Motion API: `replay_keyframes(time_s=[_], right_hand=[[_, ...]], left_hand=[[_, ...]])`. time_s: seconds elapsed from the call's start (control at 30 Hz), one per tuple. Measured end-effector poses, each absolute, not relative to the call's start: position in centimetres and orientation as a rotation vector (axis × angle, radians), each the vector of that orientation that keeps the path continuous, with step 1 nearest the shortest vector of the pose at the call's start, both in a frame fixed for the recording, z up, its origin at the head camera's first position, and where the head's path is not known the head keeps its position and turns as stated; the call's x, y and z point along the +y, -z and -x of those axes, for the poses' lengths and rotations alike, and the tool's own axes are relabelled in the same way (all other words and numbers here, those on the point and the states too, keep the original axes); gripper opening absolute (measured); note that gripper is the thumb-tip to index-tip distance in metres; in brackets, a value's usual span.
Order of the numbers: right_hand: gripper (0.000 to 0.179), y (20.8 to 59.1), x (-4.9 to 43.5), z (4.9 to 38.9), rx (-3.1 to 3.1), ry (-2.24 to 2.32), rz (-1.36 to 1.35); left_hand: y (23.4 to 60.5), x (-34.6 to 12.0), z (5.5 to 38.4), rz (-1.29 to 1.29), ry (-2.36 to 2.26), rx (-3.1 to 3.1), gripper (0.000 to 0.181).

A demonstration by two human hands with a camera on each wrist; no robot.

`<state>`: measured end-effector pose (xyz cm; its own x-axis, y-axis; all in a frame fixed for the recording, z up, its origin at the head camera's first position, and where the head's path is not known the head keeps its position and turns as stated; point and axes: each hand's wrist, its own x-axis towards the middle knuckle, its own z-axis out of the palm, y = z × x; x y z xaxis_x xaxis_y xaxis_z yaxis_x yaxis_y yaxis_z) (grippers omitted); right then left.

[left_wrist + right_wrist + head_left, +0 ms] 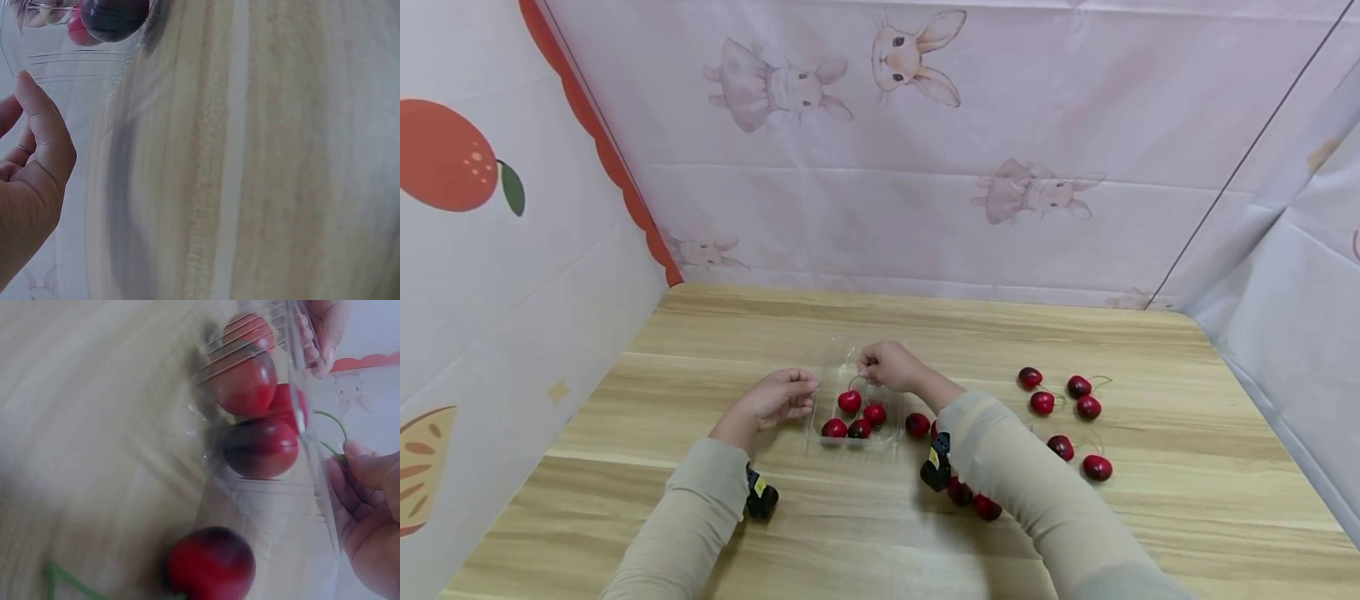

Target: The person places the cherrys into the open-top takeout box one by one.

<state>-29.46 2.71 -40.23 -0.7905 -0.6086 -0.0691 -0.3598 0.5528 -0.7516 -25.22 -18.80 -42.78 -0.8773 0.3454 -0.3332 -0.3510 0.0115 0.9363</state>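
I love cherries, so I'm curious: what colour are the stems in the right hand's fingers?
Green; the stems show best in the right wrist view.

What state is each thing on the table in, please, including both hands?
Clear container, open
Cherries inside it, four visible
Right-hand group of cherries, six lying on the table
Cherries by the right sleeve, on the table, partly hidden
Right hand, pinching green stems
Left hand, fingertips at container's left edge, grip unclear

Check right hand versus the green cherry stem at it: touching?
Touching. The right wrist view shows the right hand pinching the green cherry stem, no gap visible.
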Motion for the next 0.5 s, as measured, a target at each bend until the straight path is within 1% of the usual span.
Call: replay_keyframes(time_s=[0.5], right_hand=[[0.008, 41.23, 1.84, 29.47, 2.421, 1.207, 0.756]], left_hand=[[42.79, -18.66, 25.11, 0.021, -1.921, 1.814, 0.006]])
